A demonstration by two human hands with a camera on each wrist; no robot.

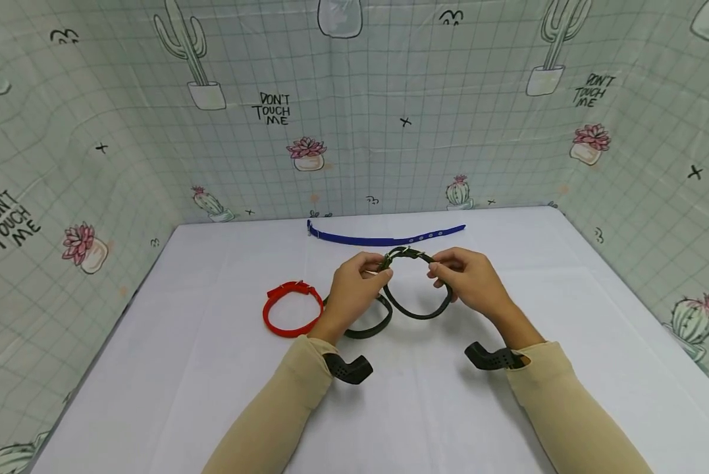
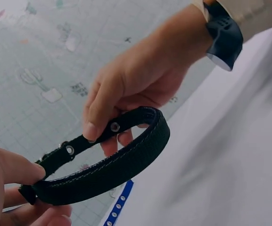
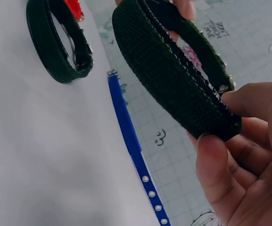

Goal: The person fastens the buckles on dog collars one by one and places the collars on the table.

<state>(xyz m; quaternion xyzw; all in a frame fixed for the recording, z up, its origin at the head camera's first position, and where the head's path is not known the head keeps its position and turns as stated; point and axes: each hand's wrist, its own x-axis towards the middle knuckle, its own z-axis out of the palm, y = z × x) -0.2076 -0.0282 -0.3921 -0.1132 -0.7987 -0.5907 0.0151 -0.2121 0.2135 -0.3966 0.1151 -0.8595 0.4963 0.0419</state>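
A dark green collar (image 1: 416, 289), looped into a ring, is held just above the white table (image 1: 425, 408), near its middle. The left hand (image 1: 354, 289) and right hand (image 1: 469, 280) each pinch its top strap between thumb and curled fingers. Beside the left hand lie a second dark collar (image 1: 368, 326) and a red collar (image 1: 291, 309); a blue collar (image 1: 384, 237) lies flat behind.

Bright, even light with soft shadows; head view bends at edges, wrist backgrounds seem blurred.
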